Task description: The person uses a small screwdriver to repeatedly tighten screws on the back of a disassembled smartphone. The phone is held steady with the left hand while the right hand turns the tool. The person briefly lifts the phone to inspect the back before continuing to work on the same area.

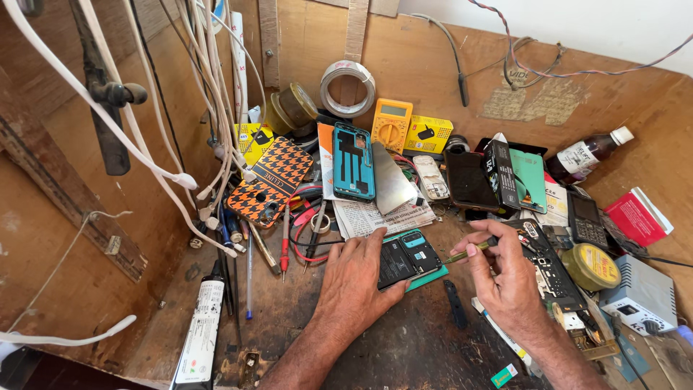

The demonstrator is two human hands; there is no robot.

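My left hand lies flat on the wooden bench and pins down an opened phone with a teal frame and its inner parts showing. A thin yellow-green tool is pinched in the fingers of my right hand, its tip pointing left toward the phone's right edge, a short gap away. Both forearms come up from the bottom edge.
Cluttered around are a teal phone frame, an orange patterned case, a yellow multimeter, a tape roll, a brown bottle, a red box, a round tin, hanging white cables and pens.
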